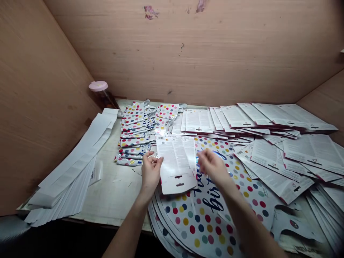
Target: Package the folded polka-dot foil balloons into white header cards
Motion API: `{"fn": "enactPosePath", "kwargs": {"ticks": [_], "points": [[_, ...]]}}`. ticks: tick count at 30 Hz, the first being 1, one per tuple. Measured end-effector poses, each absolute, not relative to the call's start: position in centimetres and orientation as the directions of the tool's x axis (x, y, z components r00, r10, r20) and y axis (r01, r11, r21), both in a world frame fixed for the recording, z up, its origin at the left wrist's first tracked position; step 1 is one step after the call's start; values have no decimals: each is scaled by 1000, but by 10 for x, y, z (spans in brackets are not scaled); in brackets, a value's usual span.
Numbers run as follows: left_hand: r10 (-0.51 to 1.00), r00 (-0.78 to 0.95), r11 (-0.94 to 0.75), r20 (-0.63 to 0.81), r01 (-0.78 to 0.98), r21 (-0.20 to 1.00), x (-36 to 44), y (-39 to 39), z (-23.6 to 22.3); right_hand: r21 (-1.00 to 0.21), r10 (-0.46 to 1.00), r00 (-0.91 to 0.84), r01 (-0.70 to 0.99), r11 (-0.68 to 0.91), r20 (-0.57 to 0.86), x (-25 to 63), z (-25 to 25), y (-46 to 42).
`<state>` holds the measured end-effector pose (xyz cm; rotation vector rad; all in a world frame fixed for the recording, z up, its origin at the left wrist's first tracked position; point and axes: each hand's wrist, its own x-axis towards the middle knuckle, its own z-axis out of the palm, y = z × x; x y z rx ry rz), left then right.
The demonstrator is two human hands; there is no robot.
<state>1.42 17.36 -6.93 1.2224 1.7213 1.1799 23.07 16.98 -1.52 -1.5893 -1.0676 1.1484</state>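
A white printed packaging sleeve (177,161) with a slotted hang tab at its near end lies before me over the foil balloons. My left hand (151,170) is closed at its left edge, the thumb against the sleeve and the fingers curled. Just off the sleeve's right edge, my right hand (213,165) hovers with bent fingers, smeared by motion; whether they hold anything is unclear. Beneath lies a stack of large round polka-dot balloons (201,218) with "happy birthday" lettering. Folded polka-dot balloons (133,134) are piled beyond my left hand.
More printed sleeves (199,120) lie in overlapping rows at the back and right. A fanned stack of long white strips (72,168) rests on the left. In the back left corner stands a pink-lidded bottle (99,86). Wooden panels (172,53) enclose the table.
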Motion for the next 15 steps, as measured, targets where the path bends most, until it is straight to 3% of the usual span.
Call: {"fn": "enactPosePath", "kwargs": {"ticks": [1, 3, 5, 7, 11, 15], "points": [[955, -292, 113, -41, 235, 965, 14, 165, -67, -950, 953, 92, 97, -298, -289, 219, -22, 144], [963, -267, 76, -40, 122, 990, 16, 144, -64, -846, 873, -110, -217, -487, -474, 197, -35, 104], [967, -251, 56, -53, 4, 998, 19, 122, -63, -697, 834, -168, -477, -535, -525, 183, -46, 81], [966, -244, 56, -90, -142, 988, 21, 101, -65, -607, 845, -144, -635, -477, -515, 176, -52, 73], [973, -203, 77, -114, -182, 980, 19, 76, -70, -636, 884, -47, -678, -370, -465, 174, -50, 76], [989, -84, 109, -125, -170, 979, 2, 64, -70, -676, 890, -57, -628, -385, -453, 174, -35, 78]]}}
